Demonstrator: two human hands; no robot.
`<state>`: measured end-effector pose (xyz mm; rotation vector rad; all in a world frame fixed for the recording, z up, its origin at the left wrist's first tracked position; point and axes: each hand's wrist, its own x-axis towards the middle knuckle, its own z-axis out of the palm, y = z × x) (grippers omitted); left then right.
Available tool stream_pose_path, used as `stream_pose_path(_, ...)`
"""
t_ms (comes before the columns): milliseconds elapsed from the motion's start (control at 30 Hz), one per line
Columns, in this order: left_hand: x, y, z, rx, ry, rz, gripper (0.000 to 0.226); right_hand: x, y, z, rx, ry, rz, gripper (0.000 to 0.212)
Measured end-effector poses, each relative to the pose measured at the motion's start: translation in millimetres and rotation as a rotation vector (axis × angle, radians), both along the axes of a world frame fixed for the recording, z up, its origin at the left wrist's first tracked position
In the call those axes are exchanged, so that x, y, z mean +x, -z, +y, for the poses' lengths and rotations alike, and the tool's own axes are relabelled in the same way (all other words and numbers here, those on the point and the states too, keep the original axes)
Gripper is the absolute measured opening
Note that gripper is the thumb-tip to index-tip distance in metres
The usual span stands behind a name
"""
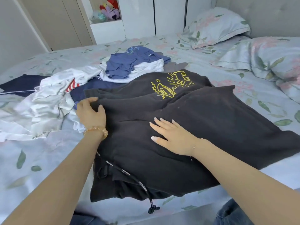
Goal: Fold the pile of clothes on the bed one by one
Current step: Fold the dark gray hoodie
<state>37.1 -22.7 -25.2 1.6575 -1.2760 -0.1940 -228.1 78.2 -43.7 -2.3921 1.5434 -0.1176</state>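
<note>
Left hand [90, 113] grips the black garment [203, 127] edge; right hand [172, 135] lies flat, open on it

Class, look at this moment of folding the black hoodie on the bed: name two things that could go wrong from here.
1. The drawstring trails loose at the near edge; it may end up hanging out of the fold.
2. The left hand grips the black hoodie right beside the unfolded pile; pulling the edge over could drag white clothes along. The right hand only presses flat, so the cloth may slide.

Soft, even daylight, faint shadows, wide-angle bending at edges, slight blur.
</note>
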Motion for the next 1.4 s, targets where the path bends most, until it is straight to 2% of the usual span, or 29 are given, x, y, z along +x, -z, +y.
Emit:
stream_pose_path(33, 6.1, -0.7, -5.1, 0.016, -0.062, 0.068, 0.036, 2.8, 4.3, 0.1, -0.001, 0.010, 0.022, 0.059)
stream_pose_path(133, 20.9, -8.1, -29.1, 0.140, -0.092, 0.578, 0.043, 5.2, 11.7, -0.3, -0.040, 0.043, 0.045, 0.060)
stream_pose_path(167, 24.3, -9.7, -35.8, 0.179, -0.064, 0.693, 0.042, 5.2, 12.2, 0.0, -0.052, 0.046, 0.047, 0.061)
stream_pose_path(300, 35.5, -9.1, -51.4, 0.300, -0.068, 0.658, 0.038, 4.6, 13.5, 3.0, -0.076, 0.047, 0.047, 0.060)
stream_pose_path(400, 34.9, -23.0, -52.8, 0.427, -0.017, 0.640, 0.069, 3.2, 12.7, 3.0, -0.081, 0.046, 0.028, 0.058)
stream_pose_path(467, 32.8, -28.7, -53.8, 0.445, 0.033, 0.582, 0.078, 2.4, 11.8, 3.4, -0.081, 0.037, 0.027, 0.058)
stream_pose_path(533, 23.3, -37.5, -50.3, 0.321, 0.116, 0.559, 0.058, 0.5, 10.6, 2.5, -0.067, 0.019, 0.005, 0.058)
stream_pose_path(600, 10.3, -52.5, -38.6, 0.172, 0.249, 0.535, 0.035, -4.2, 6.9, -0.1, -0.034, 0.029, -0.107, 0.056)
stream_pose_path(700, -5.7, -78.6, -9.1, 0.039, 0.550, 0.451, 0.036, -17.2, -2.0, -2.4, -0.067, 0.190, -0.417, 0.046)
stream_pose_path(767, -11.1, -88.5, 19.9, 0.055, 0.790, 0.349, 0.038, -26.5, -12.1, -2.5, -0.125, 0.350, -0.633, 0.037)
stream_pose_path(867, -9.0, -78.4, 65.8, 0.163, 1.038, 0.052, 0.019, -39.8, -31.5, -1.2, -0.171, 0.611, -0.980, 0.025)
stream_pose_path(967, 4.3, -51.1, 95.6, 0.185, 1.139, -0.225, 0.014, -52.2, -49.2, -0.4, -0.075, 0.822, -1.282, 0.024)
stream_pose_path(1033, 11.9, -33.4, 104.0, 0.101, 1.125, -0.408, 0.016, -57.9, -54.6, -1.0, 0.063, 0.877, -1.332, 0.031)
stream_pose_path(1133, 18.0, -15.4, 119.0, 0.187, 0.947, -0.535, 0.033, -55.9, -48.0, -6.4, 0.189, 0.941, -1.229, 0.043)
stream_pose_path(1267, 8.9, -7.9, 145.7, 0.127, 0.898, -0.696, 0.044, -44.5, -28.0, -19.0, 0.173, 1.048, -1.135, 0.060)
stream_pose_path(1333, -3.6, -9.4, 155.9, 0.023, 0.945, -0.739, 0.045, -41.7, -22.7, -24.8, 0.148, 1.073, -1.174, 0.060)
stream_pose_path(1400, -13.3, -9.6, 160.9, -0.075, 0.986, -0.784, 0.032, -40.8, -19.7, -31.2, 0.128, 1.089, -1.266, 0.060)
